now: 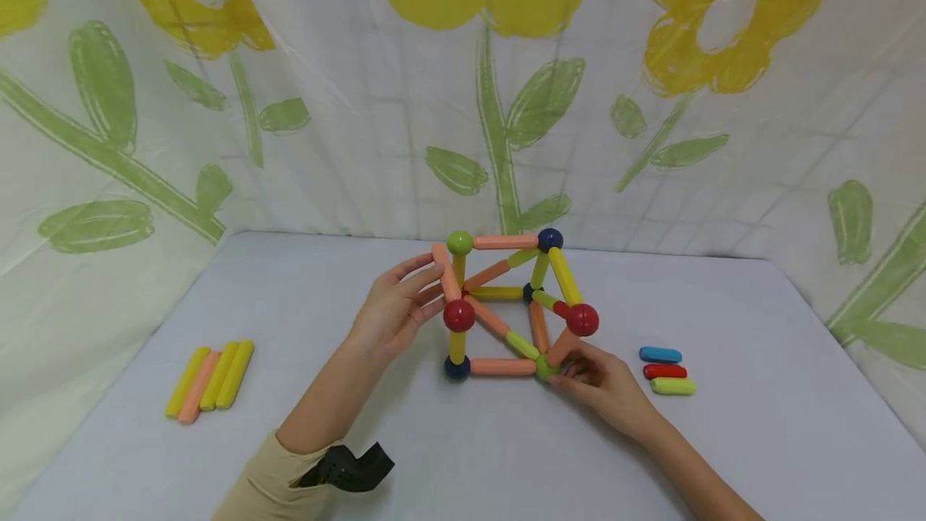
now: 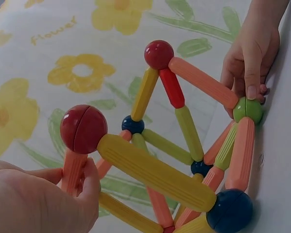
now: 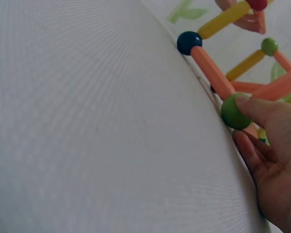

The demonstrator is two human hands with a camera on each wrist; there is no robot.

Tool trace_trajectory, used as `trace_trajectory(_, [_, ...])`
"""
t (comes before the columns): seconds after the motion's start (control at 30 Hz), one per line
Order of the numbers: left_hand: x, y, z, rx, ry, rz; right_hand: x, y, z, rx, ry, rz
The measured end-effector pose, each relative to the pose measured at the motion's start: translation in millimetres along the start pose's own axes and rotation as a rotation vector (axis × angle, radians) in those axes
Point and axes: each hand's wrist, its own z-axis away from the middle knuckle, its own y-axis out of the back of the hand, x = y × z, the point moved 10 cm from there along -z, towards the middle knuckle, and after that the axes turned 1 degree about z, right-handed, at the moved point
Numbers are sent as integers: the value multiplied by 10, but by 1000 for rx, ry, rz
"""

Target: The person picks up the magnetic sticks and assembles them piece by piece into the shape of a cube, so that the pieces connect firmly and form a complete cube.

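Note:
A box-like frame of coloured rods and balls stands on the table between both hands. My left hand [image 1: 396, 308] pinches an orange rod [image 2: 73, 172] joined to a red ball [image 2: 83, 129] at the frame's upper left. From that ball a yellow rod [image 2: 157, 172] runs to a dark blue ball [image 1: 457, 367] at the base. Low on the right, my right hand [image 1: 604, 384] holds a green ball [image 3: 235, 111] between thumb and fingers. An orange rod [image 1: 563, 346] slants from it up to another red ball [image 1: 582, 319]. Some rear joints are partly hidden.
Several yellow rods [image 1: 226, 376] and one orange rod [image 1: 198, 387] lie on the table's left side. To the right lie a blue rod [image 1: 661, 355], a red rod [image 1: 665, 371] and a yellow-green rod [image 1: 674, 386]. A flower-painted cloth [image 1: 347, 143] hangs behind the table.

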Motion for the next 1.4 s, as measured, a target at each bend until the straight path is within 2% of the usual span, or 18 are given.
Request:
trace_trajectory(0.37, [-65,-96,10,-55,23,0,64,-8,-22,5,-7,29])
trace_trajectory(0.53, [-105,-90,-17,-49,39,31,76,-13,-21,0,-20,33])
trace_trajectory(0.93, [-136,-85,-78,-40,23,99,72,-25,-14,-7,-17,19])
trace_trajectory(1.23, [-148,-101,-79,-35,27,81,43,13,-6,-2,0,13])
trace_trajectory(1.4, [-165,-51,-39,-44,46,59,72,-20,-9,-8,-1,4])
